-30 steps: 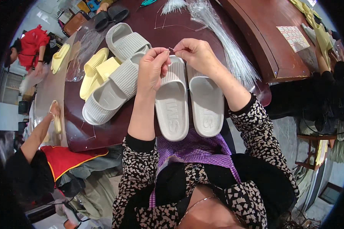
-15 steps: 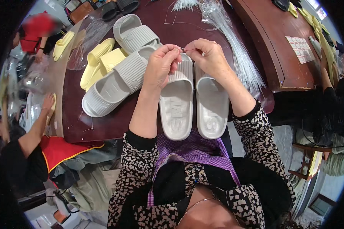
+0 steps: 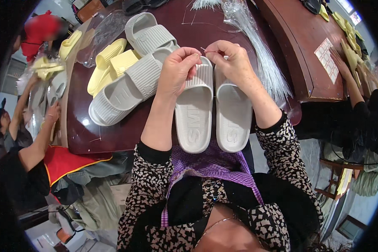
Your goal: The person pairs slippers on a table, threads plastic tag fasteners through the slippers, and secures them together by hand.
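Hands meet over a pair of grey slippers (image 3: pixel 212 113) lying side by side, toes away from the person, at the near edge of the dark red surface (image 3: pixel 113 138); their heels overhang that edge above a purple checked apron (image 3: pixel 214 166). The left hand (image 3: pixel 178 69) and the right hand (image 3: pixel 231 61) are raised just above the straps, fingers of both pinched shut on something thin held between them. It looks like a short pin or a bit of thread (image 3: pixel 206 51), but it is too small to make out clearly.

To the left on the surface lie more grey slippers (image 3: pixel 130 88), piled partly across a pair of yellow slippers (image 3: pixel 107 63), so the yellow ones show only in part. A bundle of clear plastic strands (image 3: pixel 260 54) runs from the far edge toward the right hand, its top cut off by the rim.

At the left edge a person in a red apron (image 3: pixel 67 161) reaches toward other slippers; their hands are blurred. At the right, another person's hand (image 3: pixel 338 59) rests beside a white sheet (image 3: pixel 325 59) on a second brown surface (image 3: pixel 298 46).
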`<action>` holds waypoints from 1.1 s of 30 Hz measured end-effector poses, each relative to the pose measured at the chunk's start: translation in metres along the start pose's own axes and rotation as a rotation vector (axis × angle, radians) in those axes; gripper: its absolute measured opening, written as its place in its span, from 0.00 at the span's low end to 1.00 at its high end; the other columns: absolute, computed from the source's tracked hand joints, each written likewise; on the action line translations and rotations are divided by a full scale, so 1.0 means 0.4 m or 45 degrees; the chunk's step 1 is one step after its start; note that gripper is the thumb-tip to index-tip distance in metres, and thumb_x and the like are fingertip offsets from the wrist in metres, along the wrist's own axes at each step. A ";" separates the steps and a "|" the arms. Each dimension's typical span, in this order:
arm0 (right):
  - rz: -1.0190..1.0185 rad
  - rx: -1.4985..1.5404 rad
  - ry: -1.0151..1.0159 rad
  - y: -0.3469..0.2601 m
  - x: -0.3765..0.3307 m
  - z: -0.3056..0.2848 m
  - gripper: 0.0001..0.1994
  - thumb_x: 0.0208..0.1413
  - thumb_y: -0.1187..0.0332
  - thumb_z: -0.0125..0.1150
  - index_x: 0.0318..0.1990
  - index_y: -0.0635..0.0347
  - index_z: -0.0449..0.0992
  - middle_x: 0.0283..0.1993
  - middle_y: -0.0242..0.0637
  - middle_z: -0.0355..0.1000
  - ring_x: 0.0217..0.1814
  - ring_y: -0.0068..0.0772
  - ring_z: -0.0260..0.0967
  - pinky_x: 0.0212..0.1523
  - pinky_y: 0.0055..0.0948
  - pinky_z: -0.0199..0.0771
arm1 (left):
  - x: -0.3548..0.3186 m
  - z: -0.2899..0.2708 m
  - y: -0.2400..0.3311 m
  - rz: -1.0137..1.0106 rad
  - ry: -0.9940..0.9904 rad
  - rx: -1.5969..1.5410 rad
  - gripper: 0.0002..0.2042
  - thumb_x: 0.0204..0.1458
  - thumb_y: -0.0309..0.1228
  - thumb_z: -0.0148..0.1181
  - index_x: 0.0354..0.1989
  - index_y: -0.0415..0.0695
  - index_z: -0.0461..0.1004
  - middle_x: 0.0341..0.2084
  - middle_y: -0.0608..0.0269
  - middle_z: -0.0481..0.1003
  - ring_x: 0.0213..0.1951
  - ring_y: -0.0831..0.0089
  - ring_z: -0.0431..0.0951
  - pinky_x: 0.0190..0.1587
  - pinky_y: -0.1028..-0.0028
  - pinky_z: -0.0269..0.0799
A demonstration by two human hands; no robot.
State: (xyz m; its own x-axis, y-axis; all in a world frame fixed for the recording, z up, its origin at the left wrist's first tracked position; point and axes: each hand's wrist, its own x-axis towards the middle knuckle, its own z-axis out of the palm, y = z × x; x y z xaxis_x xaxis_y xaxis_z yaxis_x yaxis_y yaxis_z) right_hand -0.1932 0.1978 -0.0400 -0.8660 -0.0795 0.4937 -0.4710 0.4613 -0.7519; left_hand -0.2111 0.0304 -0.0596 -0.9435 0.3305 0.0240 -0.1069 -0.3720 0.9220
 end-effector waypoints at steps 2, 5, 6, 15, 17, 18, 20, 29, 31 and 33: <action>0.001 -0.006 -0.012 -0.009 0.001 -0.005 0.03 0.47 0.74 0.61 0.30 0.61 0.78 0.27 0.34 0.75 0.29 0.26 0.70 0.33 0.26 0.68 | -0.001 -0.001 0.001 0.010 0.018 -0.014 0.03 0.52 0.24 0.55 0.33 0.39 0.73 0.21 0.68 0.73 0.17 0.88 0.65 0.18 0.88 0.60; -0.033 -0.094 -0.080 -0.016 0.000 -0.012 0.03 0.46 0.73 0.62 0.29 0.60 0.77 0.27 0.33 0.75 0.28 0.26 0.68 0.36 0.27 0.67 | -0.003 -0.006 -0.001 0.055 0.027 -0.056 0.03 0.51 0.23 0.57 0.33 0.39 0.73 0.21 0.68 0.73 0.17 0.88 0.65 0.19 0.88 0.60; -0.032 -0.095 -0.089 -0.016 0.000 -0.012 0.03 0.46 0.73 0.62 0.29 0.60 0.77 0.27 0.33 0.75 0.28 0.26 0.68 0.36 0.27 0.67 | -0.003 -0.003 -0.001 0.054 0.033 -0.062 0.03 0.51 0.23 0.57 0.33 0.39 0.73 0.21 0.68 0.73 0.17 0.88 0.65 0.19 0.88 0.60; -0.171 -0.249 -0.090 -0.016 -0.005 -0.007 0.02 0.44 0.74 0.63 0.27 0.59 0.77 0.26 0.32 0.75 0.26 0.28 0.67 0.37 0.28 0.66 | -0.011 0.013 -0.004 0.118 0.098 -0.004 0.03 0.49 0.21 0.59 0.32 0.38 0.75 0.23 0.65 0.75 0.19 0.87 0.67 0.20 0.88 0.61; -0.228 -0.347 -0.057 -0.014 -0.005 -0.004 0.01 0.44 0.74 0.63 0.26 0.58 0.77 0.26 0.32 0.75 0.26 0.28 0.67 0.38 0.28 0.65 | -0.010 0.017 -0.004 0.156 0.117 0.074 0.03 0.48 0.21 0.59 0.32 0.39 0.75 0.23 0.66 0.75 0.19 0.87 0.67 0.20 0.88 0.60; -0.226 -0.348 -0.061 -0.014 -0.004 -0.003 0.01 0.44 0.74 0.63 0.26 0.58 0.77 0.26 0.32 0.75 0.26 0.28 0.67 0.38 0.28 0.65 | -0.010 0.017 -0.004 0.153 0.119 0.072 0.03 0.48 0.21 0.59 0.32 0.39 0.75 0.23 0.66 0.75 0.19 0.87 0.67 0.20 0.88 0.60; -0.202 -0.341 -0.053 -0.018 -0.001 -0.002 0.01 0.44 0.74 0.63 0.26 0.58 0.77 0.25 0.32 0.75 0.25 0.28 0.67 0.38 0.28 0.65 | -0.009 0.018 -0.004 0.168 0.154 0.125 0.03 0.48 0.21 0.60 0.31 0.39 0.75 0.22 0.67 0.75 0.19 0.87 0.68 0.20 0.88 0.60; -0.177 -0.343 -0.051 -0.020 0.001 -0.005 0.01 0.44 0.73 0.63 0.26 0.58 0.77 0.24 0.31 0.74 0.24 0.27 0.66 0.38 0.27 0.64 | -0.006 0.021 -0.004 0.166 0.176 0.151 0.02 0.48 0.21 0.60 0.30 0.39 0.75 0.21 0.69 0.74 0.20 0.87 0.68 0.22 0.87 0.61; -0.171 -0.342 -0.050 -0.022 0.001 -0.005 0.01 0.44 0.73 0.63 0.26 0.58 0.77 0.24 0.31 0.74 0.25 0.27 0.66 0.38 0.27 0.64 | -0.008 0.024 -0.002 0.178 0.179 0.170 0.01 0.48 0.22 0.60 0.29 0.39 0.75 0.20 0.70 0.73 0.20 0.87 0.67 0.22 0.87 0.61; -0.162 -0.336 -0.052 -0.025 0.002 -0.003 0.01 0.44 0.73 0.63 0.26 0.58 0.77 0.24 0.32 0.74 0.26 0.27 0.66 0.38 0.27 0.64 | -0.012 0.026 0.000 0.205 0.189 0.209 0.01 0.48 0.23 0.60 0.28 0.40 0.75 0.19 0.72 0.71 0.20 0.89 0.66 0.23 0.86 0.61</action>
State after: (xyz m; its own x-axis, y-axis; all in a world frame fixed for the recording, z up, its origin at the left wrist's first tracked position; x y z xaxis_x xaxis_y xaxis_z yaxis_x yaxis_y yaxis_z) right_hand -0.1889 0.1941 -0.0317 -0.8115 -0.1846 0.5544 -0.5208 0.6588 -0.5429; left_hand -0.2034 0.0377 -0.0557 -0.9812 0.1428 0.1299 0.0894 -0.2600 0.9614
